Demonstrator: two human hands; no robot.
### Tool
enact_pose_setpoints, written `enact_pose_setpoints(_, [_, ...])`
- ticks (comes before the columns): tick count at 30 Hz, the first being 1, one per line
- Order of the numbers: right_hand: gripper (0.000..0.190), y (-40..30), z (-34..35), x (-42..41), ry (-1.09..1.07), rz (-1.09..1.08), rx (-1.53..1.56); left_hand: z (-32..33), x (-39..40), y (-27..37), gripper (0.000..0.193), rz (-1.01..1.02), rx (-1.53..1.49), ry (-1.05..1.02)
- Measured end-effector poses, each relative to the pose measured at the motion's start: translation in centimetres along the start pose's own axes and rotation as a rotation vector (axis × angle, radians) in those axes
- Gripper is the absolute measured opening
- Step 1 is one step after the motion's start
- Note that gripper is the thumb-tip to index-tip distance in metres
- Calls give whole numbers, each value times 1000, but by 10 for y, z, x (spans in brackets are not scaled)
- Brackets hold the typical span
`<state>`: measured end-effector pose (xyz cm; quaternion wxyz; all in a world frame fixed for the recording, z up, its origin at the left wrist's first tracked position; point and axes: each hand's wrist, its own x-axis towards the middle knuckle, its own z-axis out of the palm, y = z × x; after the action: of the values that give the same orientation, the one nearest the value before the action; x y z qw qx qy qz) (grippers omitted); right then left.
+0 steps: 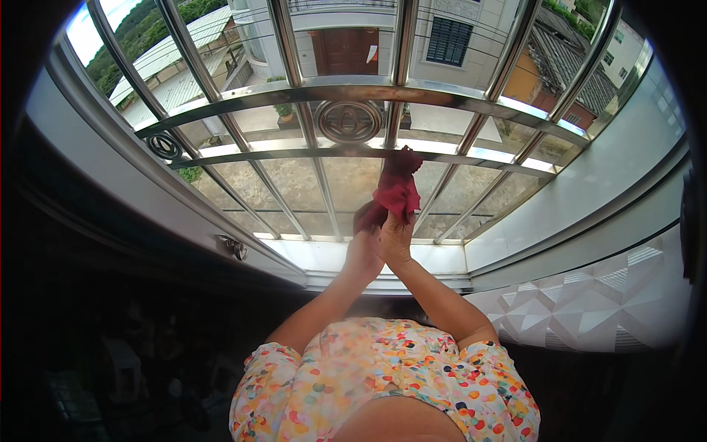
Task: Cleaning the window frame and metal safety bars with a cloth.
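Note:
A dark red cloth point(399, 193) is wrapped around one upright metal bar of the window grille point(442, 98), just below its lower crossbar. My right hand point(396, 237) grips the lower part of the cloth from the right. Close beside it, my left hand point(365, 243) is closed on the cloth's lower left part, its fingers partly hidden by the cloth and blurred by haze. Left of the cloth's top, a round metal ornament point(349, 121) sits between the two crossbars.
A white window sill point(442, 257) lies below the grille. An open window frame with a metal latch point(238, 248) stands at the left. At the right are a white side wall point(574, 188) and patterned tiles point(585, 293). Beyond the bars are a yard and buildings.

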<state>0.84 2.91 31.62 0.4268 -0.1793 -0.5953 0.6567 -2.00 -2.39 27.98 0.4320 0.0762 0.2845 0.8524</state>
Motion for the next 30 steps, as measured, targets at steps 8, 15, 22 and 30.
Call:
enact_pose_setpoints(8, [24, -5, 49, 48, -175, 326, 795, 6, 14, 82, 19, 723, 456, 394])
enact_pose_setpoints(15, [22, 38, 87, 65, 68, 133, 817, 5, 65, 133, 20, 1341, 1657, 727])
enact_pose_setpoints(22, [15, 58, 77, 62, 56, -17, 85, 14, 59, 142, 18, 942, 2109, 502])
enact_pose_setpoints(30, [23, 36, 60, 43, -172, -57, -62, 1, 29, 131, 40, 1162, 1927, 513])
